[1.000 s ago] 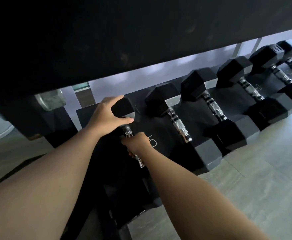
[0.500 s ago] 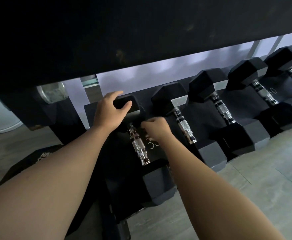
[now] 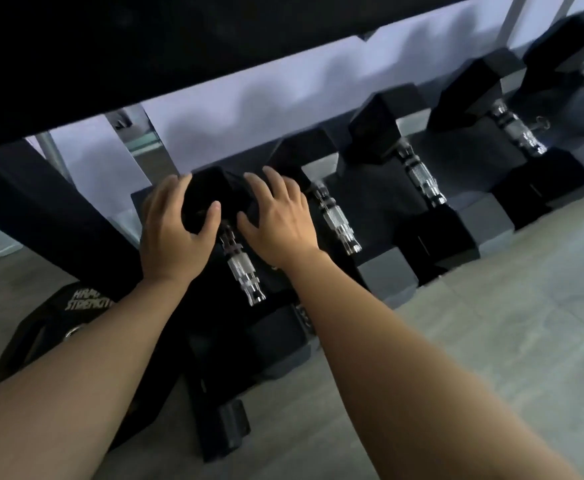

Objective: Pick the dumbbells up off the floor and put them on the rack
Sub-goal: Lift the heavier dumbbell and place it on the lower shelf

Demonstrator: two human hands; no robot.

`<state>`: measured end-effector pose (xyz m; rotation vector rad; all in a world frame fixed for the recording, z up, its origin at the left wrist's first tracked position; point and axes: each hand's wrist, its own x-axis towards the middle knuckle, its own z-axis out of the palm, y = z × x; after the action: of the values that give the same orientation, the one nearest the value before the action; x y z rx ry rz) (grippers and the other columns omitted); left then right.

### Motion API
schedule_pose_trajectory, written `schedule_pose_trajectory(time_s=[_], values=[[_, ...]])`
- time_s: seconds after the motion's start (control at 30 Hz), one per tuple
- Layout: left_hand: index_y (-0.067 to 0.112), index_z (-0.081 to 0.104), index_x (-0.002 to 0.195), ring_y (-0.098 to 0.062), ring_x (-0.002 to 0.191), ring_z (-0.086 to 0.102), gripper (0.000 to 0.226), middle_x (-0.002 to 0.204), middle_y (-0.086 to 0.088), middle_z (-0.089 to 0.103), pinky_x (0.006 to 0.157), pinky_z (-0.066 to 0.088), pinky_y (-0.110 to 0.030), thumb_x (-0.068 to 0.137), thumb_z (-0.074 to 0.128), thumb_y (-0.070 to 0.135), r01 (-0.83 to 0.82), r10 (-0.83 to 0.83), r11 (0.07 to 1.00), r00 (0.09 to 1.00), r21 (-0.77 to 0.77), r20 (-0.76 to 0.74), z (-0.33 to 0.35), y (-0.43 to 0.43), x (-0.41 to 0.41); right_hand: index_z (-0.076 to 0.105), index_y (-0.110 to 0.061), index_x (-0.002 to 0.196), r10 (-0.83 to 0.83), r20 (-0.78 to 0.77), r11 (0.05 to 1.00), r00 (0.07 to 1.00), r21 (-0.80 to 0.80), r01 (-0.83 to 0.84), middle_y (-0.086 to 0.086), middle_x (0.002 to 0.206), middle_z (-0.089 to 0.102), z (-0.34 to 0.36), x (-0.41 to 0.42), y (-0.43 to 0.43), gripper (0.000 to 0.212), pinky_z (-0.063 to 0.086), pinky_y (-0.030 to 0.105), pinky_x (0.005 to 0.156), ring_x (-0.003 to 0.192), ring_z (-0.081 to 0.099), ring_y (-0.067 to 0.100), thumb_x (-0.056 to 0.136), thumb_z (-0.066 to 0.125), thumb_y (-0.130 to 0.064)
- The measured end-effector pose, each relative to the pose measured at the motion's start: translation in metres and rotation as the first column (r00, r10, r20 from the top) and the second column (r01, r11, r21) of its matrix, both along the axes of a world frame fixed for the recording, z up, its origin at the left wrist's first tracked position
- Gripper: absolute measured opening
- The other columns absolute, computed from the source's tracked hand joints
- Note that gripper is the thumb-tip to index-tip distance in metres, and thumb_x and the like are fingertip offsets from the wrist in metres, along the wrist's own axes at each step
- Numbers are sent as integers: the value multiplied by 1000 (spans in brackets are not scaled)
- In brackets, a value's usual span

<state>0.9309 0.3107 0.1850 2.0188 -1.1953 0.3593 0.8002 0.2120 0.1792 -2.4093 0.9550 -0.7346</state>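
A black hex dumbbell with a chrome handle (image 3: 243,271) lies at the left end of the rack's low shelf (image 3: 380,199). My left hand (image 3: 176,230) cups the left side of its far head, thumb wrapped over it. My right hand (image 3: 276,220) rests on the right side of the same head with fingers spread. Its near head (image 3: 276,341) hangs over the shelf's front edge. Three more hex dumbbells (image 3: 339,223) (image 3: 422,181) (image 3: 519,133) lie in a row to the right on the same shelf.
A dark upper shelf (image 3: 179,46) overhangs the row and blocks the view above. The rack's black leg and foot (image 3: 221,424) stand on the grey floor (image 3: 491,341) below my arms. A black base with white lettering (image 3: 76,303) lies at the left.
My right hand has let go of the chrome handle and moved up onto the far head beside my left hand. The view has shifted closer and to the left.
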Motion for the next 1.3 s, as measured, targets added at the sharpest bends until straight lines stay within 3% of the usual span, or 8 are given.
schedule_pose_trajectory(time_s=[0.17, 0.43, 0.63, 0.87, 1.03, 1.2, 1.3], values=[[25, 39, 146, -24, 142, 28, 63, 154, -7, 37, 108, 31, -39, 92, 52, 56, -33, 47, 981, 997, 192, -66, 22, 25, -49, 35, -25, 151, -17, -96, 1000, 995, 21, 19, 10, 163, 26, 28, -34, 6, 65, 13, 50, 118, 145, 21, 38, 93, 56, -44], [10, 44, 144, -37, 136, 37, 67, 149, -19, 42, 110, 35, -52, 93, 55, 52, -110, 126, 919, 992, 378, -16, 52, 60, -117, 40, -24, 149, 47, -229, 999, 972, -2, -49, 10, 160, 33, 64, -99, 9, 61, 17, 51, 117, 144, 27, 35, 93, 53, -43], [9, 44, 144, -37, 136, 38, 70, 147, -19, 45, 112, 33, -49, 92, 52, 56, -172, 225, 876, 972, 451, -68, 76, 108, -196, 42, -21, 149, 200, -349, 979, 916, 47, -196, 12, 159, 34, 84, -168, 52, 59, 17, 54, 118, 144, 29, 36, 95, 52, -43], [6, 48, 141, -37, 134, 41, 71, 144, -19, 49, 111, 33, -48, 90, 56, 54, -112, 220, 876, 959, 469, -181, 127, 192, -284, 50, -17, 143, 294, -385, 950, 875, 13, -313, 16, 154, 42, 128, -235, 122, 55, 20, 56, 115, 139, 36, 40, 94, 57, -42], [1, 54, 135, -35, 121, 53, 67, 130, -20, 59, 102, 42, -45, 88, 61, 49, -50, 169, 879, 963, 473, -212, 222, 252, -329, 53, -17, 140, 319, -369, 942, 873, 24, -334, 16, 151, 45, 213, -288, 170, 53, 23, 56, 114, 137, 38, 39, 93, 61, -41], [7, 61, 126, -28, 108, 64, 54, 119, -10, 69, 80, 52, -35, 87, 69, 44, -11, 138, 887, 960, 462, -243, 392, 277, -368, 62, -11, 128, 353, -302, 931, 886, 19, -364, 17, 136, 57, 378, -347, 186, 44, 36, 51, 106, 124, 50, 37, 90, 67, -33], [10, 64, 123, -24, 107, 64, 53, 117, -7, 69, 80, 49, -30, 86, 64, 49, -12, 97, 911, 977, 413, -188, 487, 264, -391, 63, -12, 128, 343, -273, 934, 899, 3, -356, 14, 133, 58, 473, -386, 166, 44, 38, 48, 103, 122, 51, 35, 89, 68, -32]])
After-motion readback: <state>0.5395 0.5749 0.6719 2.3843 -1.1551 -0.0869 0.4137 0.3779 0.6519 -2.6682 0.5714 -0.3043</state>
